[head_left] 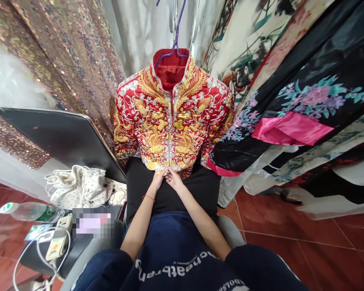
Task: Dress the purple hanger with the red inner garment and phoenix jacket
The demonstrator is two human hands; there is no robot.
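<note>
A red jacket point(172, 117) with thick gold and silver embroidery hangs in front of me on a purple hanger point(176, 40). Both my hands meet at the bottom centre of its front opening. My left hand point(158, 178), with a red string on the wrist, pinches the left hem edge. My right hand point(173, 178) pinches the right hem edge right beside it. The fingertips are partly hidden against the embroidery. Below the jacket hangs a black garment point(197, 190).
Sequined fabric point(63, 56) hangs at left, floral robes point(297, 101) at right. A dark panel point(63, 137), a white dotted bag point(79, 186), a water bottle point(33, 212) and a white charger with cable point(57, 244) sit at lower left. Red floor tiles point(306, 242) show at right.
</note>
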